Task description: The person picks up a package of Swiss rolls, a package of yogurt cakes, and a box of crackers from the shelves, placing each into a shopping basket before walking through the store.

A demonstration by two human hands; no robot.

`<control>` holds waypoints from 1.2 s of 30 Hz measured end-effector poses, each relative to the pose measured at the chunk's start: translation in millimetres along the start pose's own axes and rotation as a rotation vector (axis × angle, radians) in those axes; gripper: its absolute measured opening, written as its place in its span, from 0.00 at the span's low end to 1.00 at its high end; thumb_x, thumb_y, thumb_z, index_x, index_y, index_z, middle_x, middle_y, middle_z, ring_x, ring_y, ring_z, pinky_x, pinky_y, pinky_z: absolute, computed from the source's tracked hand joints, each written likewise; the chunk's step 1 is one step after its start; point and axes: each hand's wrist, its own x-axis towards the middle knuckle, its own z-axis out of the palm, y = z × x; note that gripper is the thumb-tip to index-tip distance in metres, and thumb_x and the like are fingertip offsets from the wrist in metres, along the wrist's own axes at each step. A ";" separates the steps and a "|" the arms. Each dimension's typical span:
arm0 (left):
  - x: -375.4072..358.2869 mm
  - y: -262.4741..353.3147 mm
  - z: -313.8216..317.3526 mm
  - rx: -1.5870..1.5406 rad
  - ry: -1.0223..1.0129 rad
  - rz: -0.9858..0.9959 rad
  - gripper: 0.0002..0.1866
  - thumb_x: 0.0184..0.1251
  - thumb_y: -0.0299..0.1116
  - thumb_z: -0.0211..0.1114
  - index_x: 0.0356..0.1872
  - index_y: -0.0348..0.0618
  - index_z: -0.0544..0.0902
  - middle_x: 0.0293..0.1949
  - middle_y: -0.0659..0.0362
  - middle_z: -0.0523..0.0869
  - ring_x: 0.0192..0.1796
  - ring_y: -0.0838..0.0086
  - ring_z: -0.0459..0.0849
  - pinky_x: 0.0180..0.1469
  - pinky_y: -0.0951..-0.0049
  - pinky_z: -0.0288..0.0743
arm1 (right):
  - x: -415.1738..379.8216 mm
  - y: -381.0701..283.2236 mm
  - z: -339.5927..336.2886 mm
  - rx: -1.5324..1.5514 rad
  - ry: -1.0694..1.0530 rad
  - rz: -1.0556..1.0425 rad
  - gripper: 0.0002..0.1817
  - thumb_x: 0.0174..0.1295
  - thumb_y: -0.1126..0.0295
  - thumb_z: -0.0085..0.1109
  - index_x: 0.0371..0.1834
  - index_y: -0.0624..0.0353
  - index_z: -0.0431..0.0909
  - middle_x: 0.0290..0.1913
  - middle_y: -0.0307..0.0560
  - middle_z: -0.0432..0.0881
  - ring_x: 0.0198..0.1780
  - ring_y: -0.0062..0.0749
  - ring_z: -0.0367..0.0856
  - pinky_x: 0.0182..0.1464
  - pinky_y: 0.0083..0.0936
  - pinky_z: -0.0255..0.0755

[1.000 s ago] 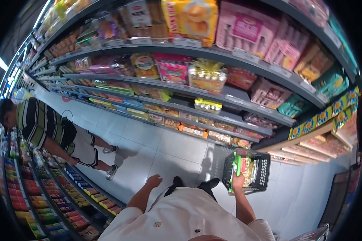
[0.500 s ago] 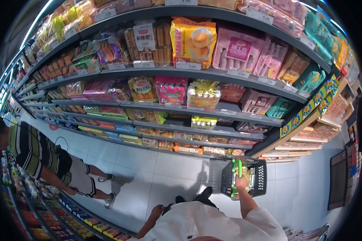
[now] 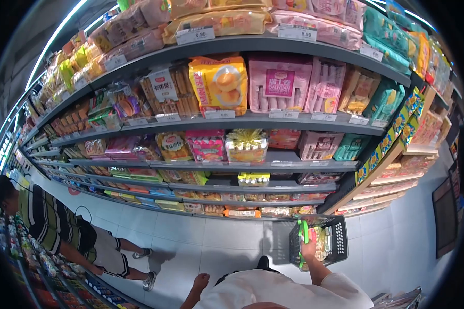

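Observation:
My right hand is closed round the green handle of a black basket at the lower right. Packaged goods lie inside the basket. Beside my body at the bottom centre, my left hand hangs with its fingers curled, nearest to the tiled floor; whether it holds anything is too small to tell. In front stands a long shelf with a yellow cake package, a pink package and other bagged snacks.
Another person in a striped shirt stands at the left, facing a lower-left shelf of goods. Wooden display shelves adjoin the main shelf's right end. A dark panel stands at the far right.
The view has tilted up and moved nearer the shelf, so the upper rows look larger and lower. My left hand has swung slightly forward. My right hand still holds the basket.

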 end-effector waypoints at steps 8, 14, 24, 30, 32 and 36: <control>18.9 61.8 47.5 0.284 -0.109 0.134 0.33 0.76 0.56 0.69 0.66 0.36 0.88 0.52 0.41 0.95 0.54 0.51 0.95 0.61 0.56 0.86 | 16.0 33.2 21.3 0.222 -0.134 0.072 0.21 0.65 0.59 0.71 0.44 0.72 0.87 0.35 0.71 0.90 0.42 0.67 0.92 0.50 0.53 0.84; 60.9 115.4 68.8 0.199 -0.072 0.190 0.32 0.78 0.55 0.67 0.65 0.35 0.88 0.55 0.39 0.94 0.59 0.47 0.93 0.64 0.55 0.85 | 4.8 -5.2 -14.2 0.407 -0.276 0.188 0.14 0.69 0.66 0.71 0.39 0.69 0.83 0.23 0.53 0.85 0.23 0.42 0.88 0.29 0.43 0.81; 73.1 171.0 80.4 0.213 -0.015 0.203 0.30 0.78 0.55 0.67 0.65 0.38 0.88 0.58 0.41 0.93 0.62 0.46 0.91 0.67 0.54 0.83 | 22.2 23.3 20.5 0.504 -0.383 0.265 0.09 0.69 0.72 0.71 0.42 0.65 0.81 0.23 0.46 0.83 0.19 0.32 0.82 0.22 0.35 0.75; 105.7 156.4 59.7 0.269 0.003 0.153 0.32 0.75 0.57 0.69 0.65 0.40 0.88 0.58 0.43 0.94 0.62 0.48 0.92 0.67 0.55 0.84 | 10.2 -16.6 4.5 0.476 -0.342 0.225 0.10 0.66 0.72 0.73 0.44 0.64 0.82 0.33 0.52 0.88 0.27 0.37 0.86 0.31 0.39 0.80; 115.6 158.2 47.9 0.274 -0.015 0.138 0.31 0.75 0.56 0.69 0.64 0.39 0.89 0.57 0.43 0.94 0.62 0.48 0.92 0.67 0.55 0.83 | 21.9 29.8 57.0 0.332 -0.213 0.017 0.12 0.63 0.68 0.76 0.40 0.65 0.86 0.28 0.51 0.90 0.29 0.42 0.89 0.36 0.43 0.81; 157.7 158.7 21.7 0.225 -0.042 0.185 0.31 0.75 0.56 0.70 0.64 0.39 0.89 0.56 0.43 0.94 0.61 0.48 0.92 0.67 0.55 0.83 | 12.8 10.3 72.4 0.257 -0.196 0.086 0.12 0.61 0.68 0.77 0.40 0.66 0.87 0.29 0.53 0.91 0.31 0.42 0.91 0.38 0.43 0.82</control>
